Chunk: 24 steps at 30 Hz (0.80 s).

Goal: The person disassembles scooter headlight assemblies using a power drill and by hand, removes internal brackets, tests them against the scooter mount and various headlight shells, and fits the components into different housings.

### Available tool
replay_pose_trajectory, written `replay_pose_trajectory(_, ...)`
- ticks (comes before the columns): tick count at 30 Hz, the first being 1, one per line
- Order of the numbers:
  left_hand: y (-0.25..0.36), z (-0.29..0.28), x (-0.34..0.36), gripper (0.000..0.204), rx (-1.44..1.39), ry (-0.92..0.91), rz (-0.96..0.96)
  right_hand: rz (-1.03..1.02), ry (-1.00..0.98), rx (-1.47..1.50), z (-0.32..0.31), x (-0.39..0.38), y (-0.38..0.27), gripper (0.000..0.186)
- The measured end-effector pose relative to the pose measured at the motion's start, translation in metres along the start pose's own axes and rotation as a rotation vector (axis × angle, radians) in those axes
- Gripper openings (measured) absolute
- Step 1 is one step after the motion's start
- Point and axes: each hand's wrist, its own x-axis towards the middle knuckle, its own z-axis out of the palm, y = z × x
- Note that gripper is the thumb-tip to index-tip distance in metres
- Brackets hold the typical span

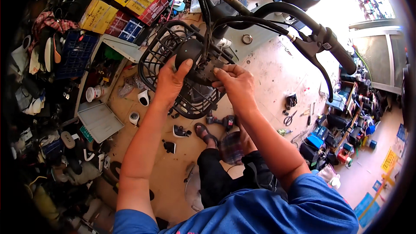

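My left hand (170, 81) is closed around a black rounded housing (189, 53) that looks like a bike headlight, thumb on top. Beside it, a dark plate with small holes (209, 70) is pinched at its right edge by the fingertips of my right hand (237, 84). How the plate and housing join is hidden by my fingers. Both parts sit in front of a black wire basket (190, 116), below the handlebar (288, 10) of a bike or scooter. Several black cables (209, 34) run down from the handlebar to behind the plate.
A brake lever (324, 70) sticks out at the right. On the floor lie a cordless drill (227, 122), scissors (289, 118), screwdrivers (309, 115) and black fittings (181, 131). A tape roll (247, 39) rests beyond the basket. Cluttered shelves and yellow boxes (97, 16) stand at left.
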Motion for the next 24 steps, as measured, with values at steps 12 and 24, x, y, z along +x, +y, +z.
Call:
replay_pose_trajectory(12, -0.011, 0.012, -0.002, 0.055, -0.012, 0.12, -0.003, -0.051, -0.026, -0.192, -0.004, 0.014, -0.011, 0.024)
replay_pose_trajectory(24, -0.006, 0.021, -0.004, 0.062, 0.101, 0.061, 0.023, -0.031, -0.067, -0.08, -0.008, 0.019, -0.011, 0.022)
